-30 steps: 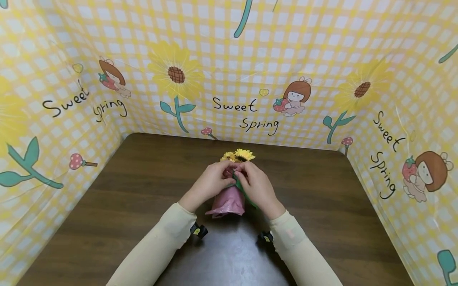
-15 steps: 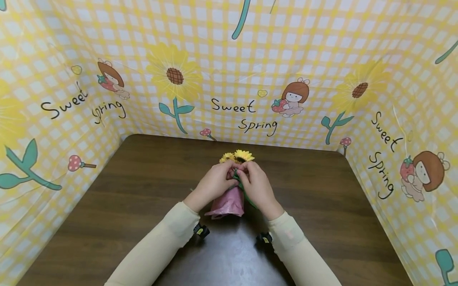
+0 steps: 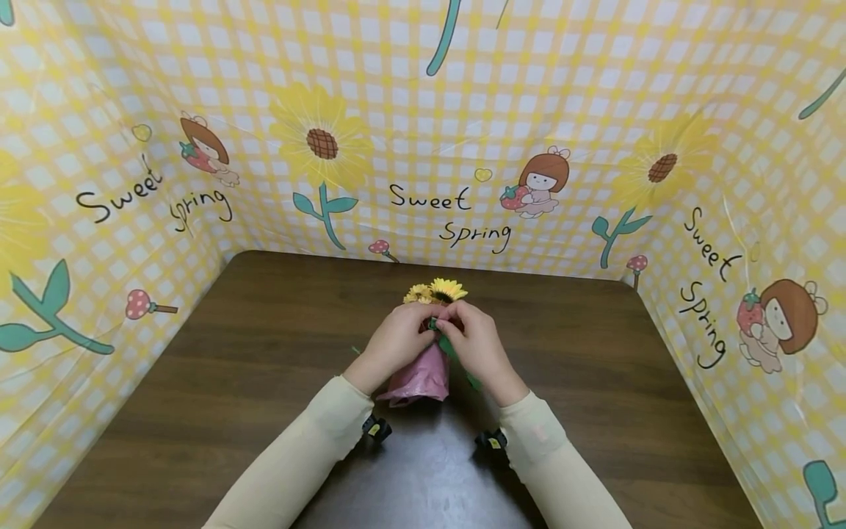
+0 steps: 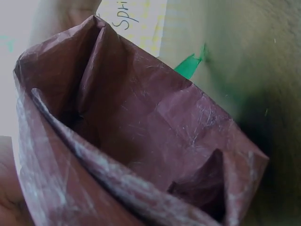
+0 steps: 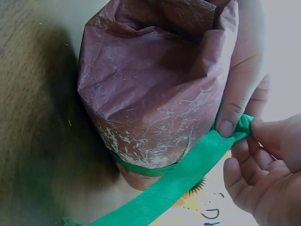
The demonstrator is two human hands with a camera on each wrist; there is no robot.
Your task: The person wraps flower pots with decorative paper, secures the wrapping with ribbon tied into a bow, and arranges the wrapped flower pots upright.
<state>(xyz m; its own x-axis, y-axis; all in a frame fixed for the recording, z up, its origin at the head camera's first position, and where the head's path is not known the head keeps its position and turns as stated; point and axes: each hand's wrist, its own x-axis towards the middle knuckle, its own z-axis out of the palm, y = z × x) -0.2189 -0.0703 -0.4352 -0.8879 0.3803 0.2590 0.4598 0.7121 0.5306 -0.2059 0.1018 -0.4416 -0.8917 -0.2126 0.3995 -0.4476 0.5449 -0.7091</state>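
A bouquet of yellow flowers (image 3: pixel 449 289) in pink wrapping paper (image 3: pixel 418 378) lies on the table, its open paper end towards me. Around the wrap runs a green ribbon (image 5: pixel 178 176), bunched into a knot or loop between my hands. My left hand (image 3: pixel 396 334) holds the bouquet from the left; in the right wrist view its thumb (image 5: pixel 226 126) presses the ribbon against the paper. My right hand (image 3: pixel 479 342) pinches the bunched ribbon between thumb and finger. In the left wrist view the paper (image 4: pixel 141 108) hides most of the left fingers.
The dark wooden table (image 3: pixel 277 367) extends around the bouquet. A yellow checked cloth (image 3: pixel 423 147) with printed flowers encloses its back and sides. One ribbon end (image 4: pixel 189 66) sticks out beside the paper; another tail hangs below the right hand.
My left wrist has shifted slightly right. A ribbon end has come into view left of it. The fingers have moved a little at the knot, and the head view has shifted slightly.
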